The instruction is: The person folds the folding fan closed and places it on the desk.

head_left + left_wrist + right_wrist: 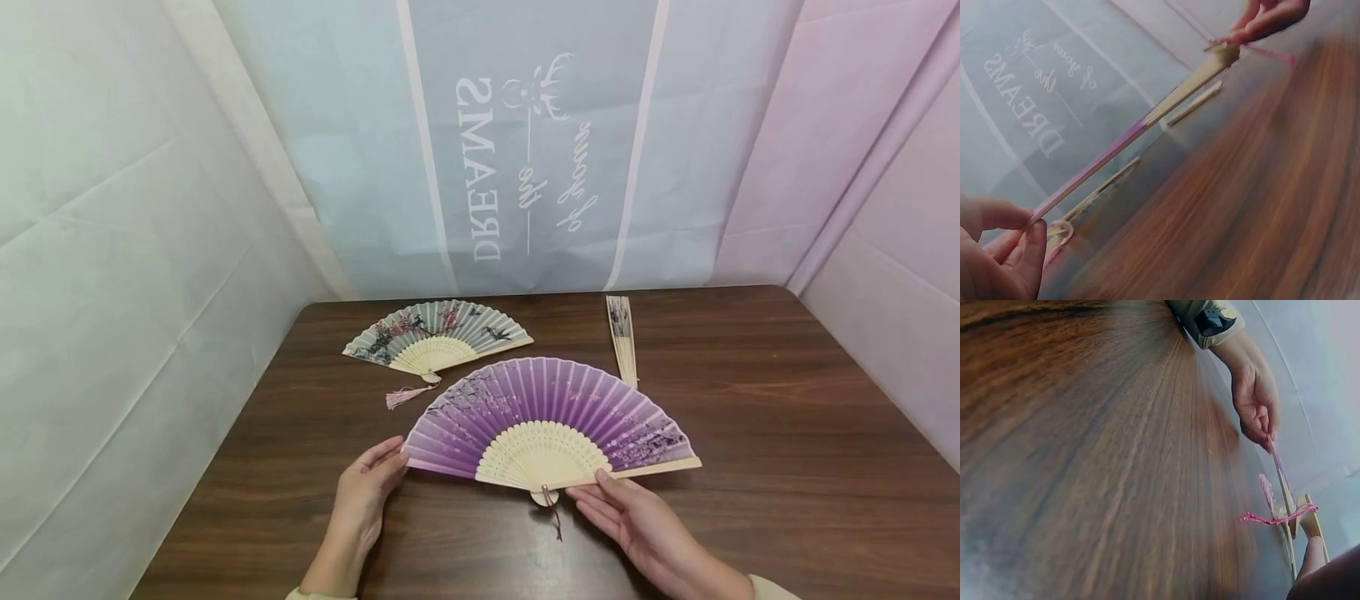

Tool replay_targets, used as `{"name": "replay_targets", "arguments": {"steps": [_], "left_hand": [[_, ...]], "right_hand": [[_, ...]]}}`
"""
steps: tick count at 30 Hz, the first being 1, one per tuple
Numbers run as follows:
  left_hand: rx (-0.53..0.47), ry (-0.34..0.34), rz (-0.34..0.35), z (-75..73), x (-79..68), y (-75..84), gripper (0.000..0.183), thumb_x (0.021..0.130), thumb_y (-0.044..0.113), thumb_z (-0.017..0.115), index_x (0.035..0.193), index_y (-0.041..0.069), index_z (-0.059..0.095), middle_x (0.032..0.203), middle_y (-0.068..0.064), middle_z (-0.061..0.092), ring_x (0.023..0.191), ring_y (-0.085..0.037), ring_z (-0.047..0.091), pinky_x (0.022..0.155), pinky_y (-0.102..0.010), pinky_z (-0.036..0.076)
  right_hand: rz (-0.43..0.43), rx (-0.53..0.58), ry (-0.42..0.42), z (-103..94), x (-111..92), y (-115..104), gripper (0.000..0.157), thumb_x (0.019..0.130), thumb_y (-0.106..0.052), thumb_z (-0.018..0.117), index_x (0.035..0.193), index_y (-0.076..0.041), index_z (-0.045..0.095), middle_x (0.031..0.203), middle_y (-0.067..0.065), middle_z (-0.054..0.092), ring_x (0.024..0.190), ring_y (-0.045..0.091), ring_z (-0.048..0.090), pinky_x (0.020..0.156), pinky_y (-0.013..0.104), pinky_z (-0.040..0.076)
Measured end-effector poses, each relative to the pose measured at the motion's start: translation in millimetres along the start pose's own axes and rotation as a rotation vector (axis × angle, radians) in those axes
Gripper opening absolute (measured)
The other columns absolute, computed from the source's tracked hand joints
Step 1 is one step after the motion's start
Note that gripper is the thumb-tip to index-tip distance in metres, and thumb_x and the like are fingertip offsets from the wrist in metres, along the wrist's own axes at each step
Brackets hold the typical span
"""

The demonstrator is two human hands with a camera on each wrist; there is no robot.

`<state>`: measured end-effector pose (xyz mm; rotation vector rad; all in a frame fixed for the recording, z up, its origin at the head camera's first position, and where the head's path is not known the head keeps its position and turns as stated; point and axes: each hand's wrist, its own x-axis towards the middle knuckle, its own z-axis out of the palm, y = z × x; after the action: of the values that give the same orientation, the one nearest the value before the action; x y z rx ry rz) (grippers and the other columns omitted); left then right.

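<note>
A purple folding fan with pale ribs and a printed blossom pattern is spread wide above the near half of the table. At its left end, my left hand pinches the outer edge between thumb and fingers, seen close up in the left wrist view. My right hand grips the right guard stick near the pivot, thumb on top and fingers beneath. From the pivot hangs a thin dark-pink cord. Behind lies a spread grey-green fan with red flowers and birds, its pink tassel trailing left.
A folded fan with pale sticks lies at the back right, partly behind the purple fan. The dark wooden table has rounded far corners. A pale printed cloth hangs along its back edge, with light cloth walls on both sides.
</note>
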<state>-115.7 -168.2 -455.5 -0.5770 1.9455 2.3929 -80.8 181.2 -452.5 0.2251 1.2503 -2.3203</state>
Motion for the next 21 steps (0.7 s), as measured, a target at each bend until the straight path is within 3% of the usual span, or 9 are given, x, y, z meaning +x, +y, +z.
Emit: {"name": "replay_targets", "arguments": {"steps": [5, 10, 17, 21], "left_hand": [[-0.141, -0.032, -0.047, 6.9, -2.0, -0.7, 0.035, 0.095, -0.004, 0.057, 0.127, -0.016, 0.053, 0.093, 0.003, 0.070, 0.088, -0.005, 0.069, 0.086, -0.019, 0.060], [-0.263, -0.062, -0.088, 18.4, -4.6, -3.2, 0.014, 0.096, -0.002, 0.056, 0.107, 0.002, 0.064, 0.091, 0.004, 0.069, 0.088, -0.005, 0.067, 0.088, -0.020, 0.060], [-0.384, -0.119, -0.078, 39.3, -11.3, -8.5, 0.027, 0.099, 0.001, 0.054, 0.126, -0.002, 0.052, 0.095, 0.001, 0.073, 0.094, -0.008, 0.071, 0.093, -0.024, 0.059], [-0.403, -0.157, -0.089, 53.2, -14.4, -8.4, 0.015, 0.101, 0.003, 0.052, 0.116, 0.002, 0.056, 0.096, 0.000, 0.074, 0.094, -0.009, 0.071, 0.093, -0.025, 0.059]], "right_hand": [[-0.031, -0.013, 0.033, 8.5, 2.1, -1.4, 0.012, 0.106, -0.015, 0.046, 0.111, -0.007, 0.053, 0.103, 0.004, 0.074, 0.103, 0.013, 0.071, 0.101, 0.027, 0.056], [-0.051, -0.005, 0.048, 15.4, 5.2, -3.3, 0.010, 0.106, -0.015, 0.046, 0.106, -0.009, 0.055, 0.100, 0.003, 0.074, 0.102, 0.012, 0.072, 0.100, 0.027, 0.056], [-0.069, -0.001, 0.082, 23.4, 9.8, -3.0, 0.009, 0.106, -0.015, 0.047, 0.107, -0.008, 0.054, 0.100, 0.004, 0.074, 0.101, 0.013, 0.072, 0.100, 0.027, 0.056], [-0.084, -0.003, 0.093, 27.7, 12.2, -4.6, 0.009, 0.105, -0.014, 0.048, 0.105, -0.008, 0.055, 0.099, 0.003, 0.074, 0.101, 0.013, 0.072, 0.100, 0.027, 0.056]]}}
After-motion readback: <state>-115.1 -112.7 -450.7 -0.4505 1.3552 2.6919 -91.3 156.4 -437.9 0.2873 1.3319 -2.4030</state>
